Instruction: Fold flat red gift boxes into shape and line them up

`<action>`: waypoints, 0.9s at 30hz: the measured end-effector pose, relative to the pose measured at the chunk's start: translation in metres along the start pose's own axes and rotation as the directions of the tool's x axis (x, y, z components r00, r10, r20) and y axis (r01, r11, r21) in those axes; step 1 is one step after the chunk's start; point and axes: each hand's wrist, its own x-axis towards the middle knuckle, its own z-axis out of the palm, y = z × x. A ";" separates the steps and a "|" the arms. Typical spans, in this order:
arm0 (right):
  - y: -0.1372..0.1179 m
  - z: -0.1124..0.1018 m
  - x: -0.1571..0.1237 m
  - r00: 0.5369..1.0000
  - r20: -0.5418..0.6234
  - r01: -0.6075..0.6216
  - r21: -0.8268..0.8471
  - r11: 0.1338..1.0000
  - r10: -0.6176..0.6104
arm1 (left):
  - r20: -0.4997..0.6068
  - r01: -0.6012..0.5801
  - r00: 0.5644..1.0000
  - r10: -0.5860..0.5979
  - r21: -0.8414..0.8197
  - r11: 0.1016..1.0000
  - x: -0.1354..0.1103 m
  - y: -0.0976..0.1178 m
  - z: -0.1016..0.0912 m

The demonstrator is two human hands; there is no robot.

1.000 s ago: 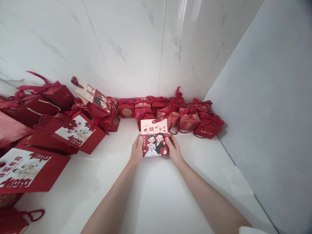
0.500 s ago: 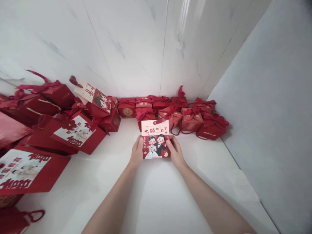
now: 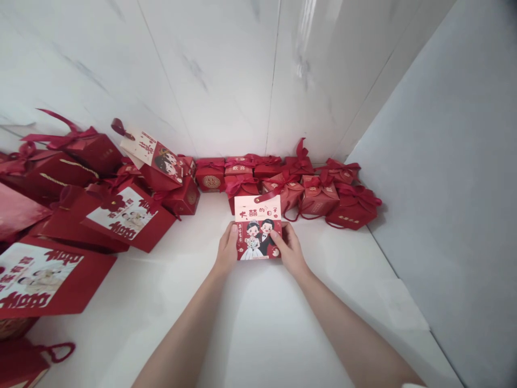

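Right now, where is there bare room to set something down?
Bare white surface shows left of the left forearm, up to the red packages; between the forearms, nearer than the held box; and right of the right forearm, up to the grey panel. Crowded: the marbled wall's foot, packed with ribboned boxes, and far left.

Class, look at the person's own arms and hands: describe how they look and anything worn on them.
The left hand and right hand are bare, with no gloves showing. Both forearms are uncovered, with no watch or bracelet visible. A white edge, probably a sleeve, shows at the bottom right.
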 end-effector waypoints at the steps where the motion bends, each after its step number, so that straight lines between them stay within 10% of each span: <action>1: 0.000 0.000 0.000 1.000 0.000 -0.001 -0.002 1.000 0.001 | -0.001 0.003 1.000 -0.003 -0.002 1.000 0.000 0.000 0.000; 27: 0.002 -0.003 -0.001 0.998 -0.004 -0.057 -0.074 0.996 0.057 | 0.042 -0.028 0.999 0.033 -0.121 0.992 -0.001 0.001 -0.001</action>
